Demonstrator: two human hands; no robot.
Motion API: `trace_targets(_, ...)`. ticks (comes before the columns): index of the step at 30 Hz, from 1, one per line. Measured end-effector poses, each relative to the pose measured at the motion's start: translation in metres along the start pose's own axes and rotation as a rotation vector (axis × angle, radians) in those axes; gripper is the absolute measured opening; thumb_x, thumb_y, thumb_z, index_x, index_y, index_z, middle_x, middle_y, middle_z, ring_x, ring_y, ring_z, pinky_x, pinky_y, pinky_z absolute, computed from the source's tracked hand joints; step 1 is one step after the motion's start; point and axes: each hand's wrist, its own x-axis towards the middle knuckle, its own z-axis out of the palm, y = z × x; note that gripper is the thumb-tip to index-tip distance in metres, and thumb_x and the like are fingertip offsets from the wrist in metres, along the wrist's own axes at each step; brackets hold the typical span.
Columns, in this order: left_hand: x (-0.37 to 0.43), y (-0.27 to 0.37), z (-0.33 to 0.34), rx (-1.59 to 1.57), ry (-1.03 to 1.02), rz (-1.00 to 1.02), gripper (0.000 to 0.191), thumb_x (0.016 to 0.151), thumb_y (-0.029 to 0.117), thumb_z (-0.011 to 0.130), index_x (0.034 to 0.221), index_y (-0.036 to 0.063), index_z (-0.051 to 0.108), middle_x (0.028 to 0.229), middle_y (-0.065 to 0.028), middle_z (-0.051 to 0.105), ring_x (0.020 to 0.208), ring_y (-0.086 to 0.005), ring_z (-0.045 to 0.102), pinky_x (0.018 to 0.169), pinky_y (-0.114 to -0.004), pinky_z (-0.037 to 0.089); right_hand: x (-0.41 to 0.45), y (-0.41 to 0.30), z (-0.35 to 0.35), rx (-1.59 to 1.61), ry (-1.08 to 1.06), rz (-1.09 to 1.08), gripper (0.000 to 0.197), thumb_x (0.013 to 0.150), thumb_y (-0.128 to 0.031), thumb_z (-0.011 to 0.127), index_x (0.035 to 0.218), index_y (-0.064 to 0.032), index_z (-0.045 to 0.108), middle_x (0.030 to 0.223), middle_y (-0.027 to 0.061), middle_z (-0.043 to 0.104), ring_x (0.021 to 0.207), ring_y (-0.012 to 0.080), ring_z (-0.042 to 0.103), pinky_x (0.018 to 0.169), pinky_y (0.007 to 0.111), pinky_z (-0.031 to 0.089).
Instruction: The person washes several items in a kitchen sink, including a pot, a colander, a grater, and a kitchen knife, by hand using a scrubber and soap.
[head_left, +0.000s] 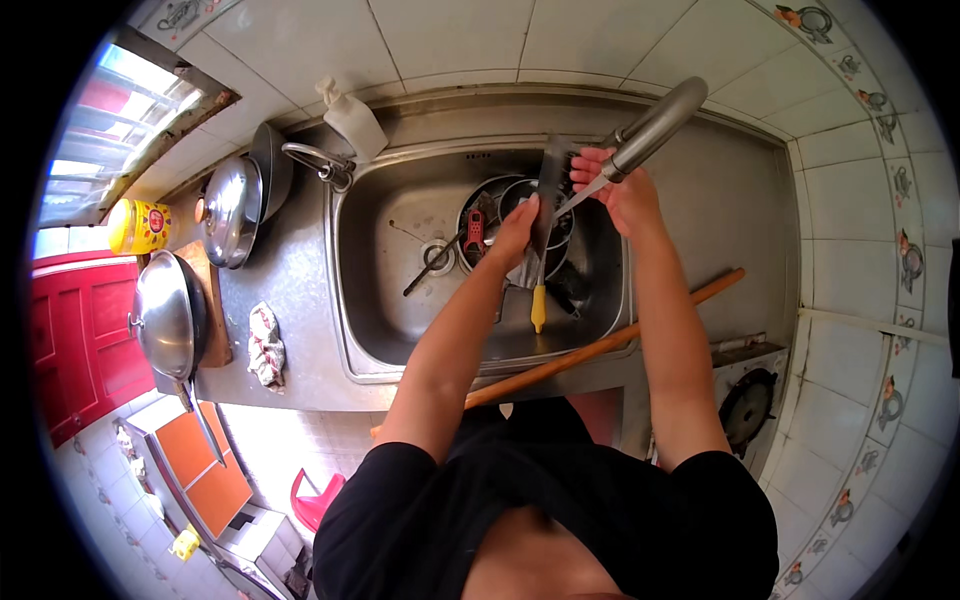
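Over the sink basin (390, 300), my left hand (517, 231) holds a long, flat, blurred blade-like utensil (551, 180) upright; its exact kind is unclear. My right hand (626, 191) is raised beside the faucet spout (660, 124), palm up with fingers spread, nothing seen in it. Water (581, 199) streams from the spout towards the utensil. Below my hands, metal bowls or pots (514, 196) hold a red-handled tool (475, 231) and other items, partly hidden. A yellow handle (538, 309) points towards me; whether it joins the held utensil is unclear. A dark stick (431, 266) lies near the drain.
A wooden pole (585, 346) crosses the sink's front edge under my right forearm. Left on the counter are a crumpled cloth (266, 349), lidded pans (234, 211), a wok with lid (166, 315) and a yellow jar (142, 227). Behind stand a white bottle (354, 124) and small tap (336, 174).
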Motion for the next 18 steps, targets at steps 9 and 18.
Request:
trace_targets(9,-0.010,-0.019,0.021,-0.717,-0.498,-0.417,0.054,0.086,0.057,0.046,0.113,0.0103,0.052,0.096,-0.0065,0.055,0.071,-0.0197,0.051,0.057,-0.029,0.044,-0.006,0.117,0.012,-1.300,-0.062,-0.676,0.056,0.087,-0.024,0.054,0.135,0.0008,0.037,0.141,0.0227,0.033,0.132,0.0392,0.027,0.109,0.048,0.021)
trace_targets(18,-0.038,-0.004,0.028,-0.635,-0.567,-0.530,0.057,0.081,0.066,0.046,0.110,0.0166,0.051,0.077,-0.0061,0.049,0.051,-0.0152,0.041,0.038,-0.023,0.031,-0.001,0.098,0.025,-1.540,-0.178,-0.722,0.070,0.087,-0.035,0.053,0.139,0.0021,0.027,0.145,0.0238,0.024,0.135,0.0400,0.022,0.110,0.050,0.015)
